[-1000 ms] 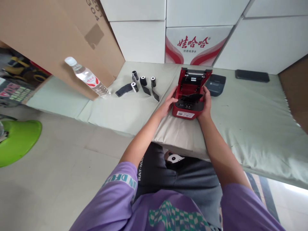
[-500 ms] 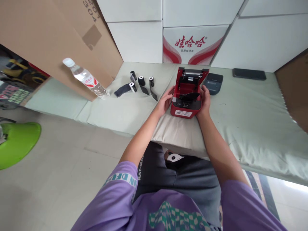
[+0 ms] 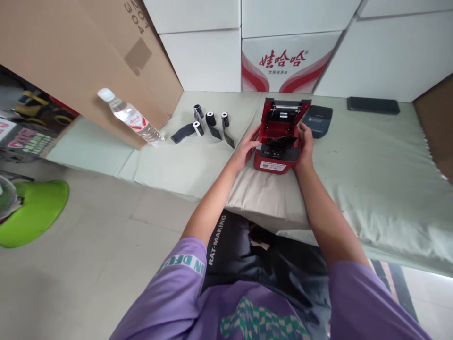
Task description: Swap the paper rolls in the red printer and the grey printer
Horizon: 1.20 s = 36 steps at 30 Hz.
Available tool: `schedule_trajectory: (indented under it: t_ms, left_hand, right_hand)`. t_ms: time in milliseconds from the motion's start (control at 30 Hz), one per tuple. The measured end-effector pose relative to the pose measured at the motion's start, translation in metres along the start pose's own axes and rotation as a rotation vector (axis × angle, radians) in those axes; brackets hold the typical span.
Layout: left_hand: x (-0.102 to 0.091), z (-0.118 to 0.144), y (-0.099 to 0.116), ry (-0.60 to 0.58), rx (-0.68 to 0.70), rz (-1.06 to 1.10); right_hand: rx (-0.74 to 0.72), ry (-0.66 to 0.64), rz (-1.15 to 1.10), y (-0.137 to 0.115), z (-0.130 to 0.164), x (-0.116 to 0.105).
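Note:
A small red label printer (image 3: 279,141) sits on the pale green padded surface (image 3: 371,174), its lid flipped up and a black strip lying across the open bay. My left hand (image 3: 246,151) rests against its left side with the fingers spread. On the right side, my right hand (image 3: 305,146) grips the printer's edge. To the left of the printer lie several small rolls (image 3: 210,118) with black tape trailing from them.
A dark grey printer (image 3: 318,120) lies just behind the red one, and a black phone (image 3: 373,105) lies further right. A water bottle (image 3: 130,117) leans against a brown cardboard box (image 3: 78,61). White cartons (image 3: 283,61) line the back. A green stool (image 3: 33,212) stands on the floor.
The view has shifted slightly. Both hands stay on the red printer, which has barely moved.

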State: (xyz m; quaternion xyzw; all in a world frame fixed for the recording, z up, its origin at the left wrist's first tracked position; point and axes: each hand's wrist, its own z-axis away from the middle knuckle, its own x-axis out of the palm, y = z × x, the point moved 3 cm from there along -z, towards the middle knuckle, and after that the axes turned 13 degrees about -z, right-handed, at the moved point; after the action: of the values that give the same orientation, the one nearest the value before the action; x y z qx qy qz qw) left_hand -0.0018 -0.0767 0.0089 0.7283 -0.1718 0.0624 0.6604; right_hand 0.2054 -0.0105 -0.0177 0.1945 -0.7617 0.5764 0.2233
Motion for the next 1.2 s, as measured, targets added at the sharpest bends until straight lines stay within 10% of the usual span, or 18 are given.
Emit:
schedule_trajectory:
  t_ms: [1200]
  left_hand:
    - [0.0004, 0.0033, 0.0089, 0.043, -0.013, -0.001]
  right_hand:
    - [-0.043, 0.038, 0.038, -0.0015, 0.0026, 0.0082]
